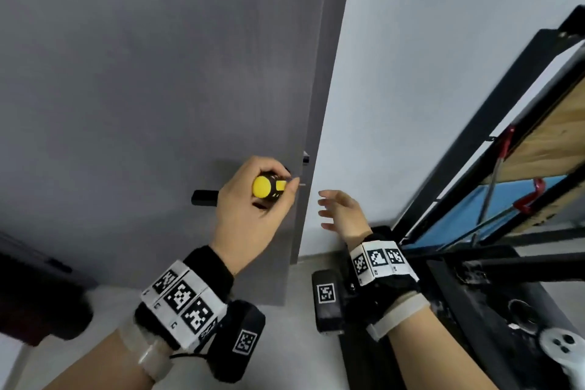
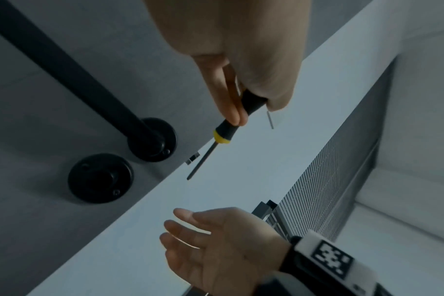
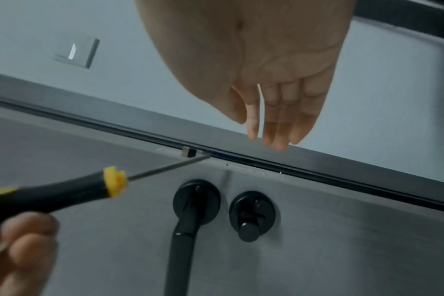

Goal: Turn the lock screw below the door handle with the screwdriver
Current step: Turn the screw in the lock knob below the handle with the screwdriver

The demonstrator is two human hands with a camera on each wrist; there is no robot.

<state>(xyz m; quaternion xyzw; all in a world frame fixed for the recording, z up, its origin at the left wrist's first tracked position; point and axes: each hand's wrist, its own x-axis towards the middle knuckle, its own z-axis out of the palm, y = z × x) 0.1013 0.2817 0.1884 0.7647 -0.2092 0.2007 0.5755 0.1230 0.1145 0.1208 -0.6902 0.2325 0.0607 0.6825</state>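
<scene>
The left hand [image 1: 250, 215] grips the black-and-yellow screwdriver [image 2: 231, 118] by its handle, fingers curled round it. The metal shaft [image 3: 167, 167] points toward the door's edge, its tip apart from the black door handle [image 3: 183, 232] and not touching the round lock plate [image 3: 254, 214] just beside the handle's rosette. The lock screw [image 3: 258, 204] seems to be the small head on that plate, though blur makes this uncertain. The right hand [image 1: 342, 210] hangs spread and holding nothing, fingers loosely straight, on the far side of the door's edge from the handle, before the pale wall [image 1: 443, 73]. The grey door [image 1: 142, 73] bears both fittings.
</scene>
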